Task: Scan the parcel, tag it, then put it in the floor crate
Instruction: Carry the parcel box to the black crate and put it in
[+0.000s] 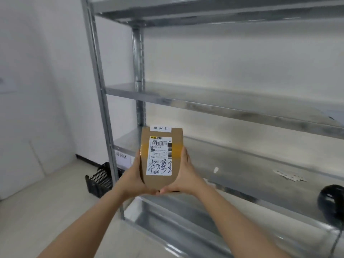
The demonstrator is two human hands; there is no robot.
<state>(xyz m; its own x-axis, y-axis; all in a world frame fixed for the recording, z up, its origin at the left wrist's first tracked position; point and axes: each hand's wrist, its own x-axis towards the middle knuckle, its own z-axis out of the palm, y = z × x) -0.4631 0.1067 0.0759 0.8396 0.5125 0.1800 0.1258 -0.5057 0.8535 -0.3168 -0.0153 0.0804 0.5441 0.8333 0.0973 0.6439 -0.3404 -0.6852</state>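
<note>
A small brown cardboard parcel (144, 164) is held upright in front of me, above the shelf's left end. It carries a white shipping label with a barcode and handwriting, yellow tape across it, and a small white printed tag (160, 128) at its top edge. My left hand (133, 175) grips its left side and my right hand (183, 176) grips its right side, the palms meeting under its bottom. A black slatted floor crate (99, 180) stands on the floor to the left, partly behind the shelf post.
A grey metal shelving unit (223, 107) fills the right side. On its lower shelf lie a sheet of white tags (289, 175) and a black handheld device (330, 202) at the far right. White wall and pale floor lie to the left.
</note>
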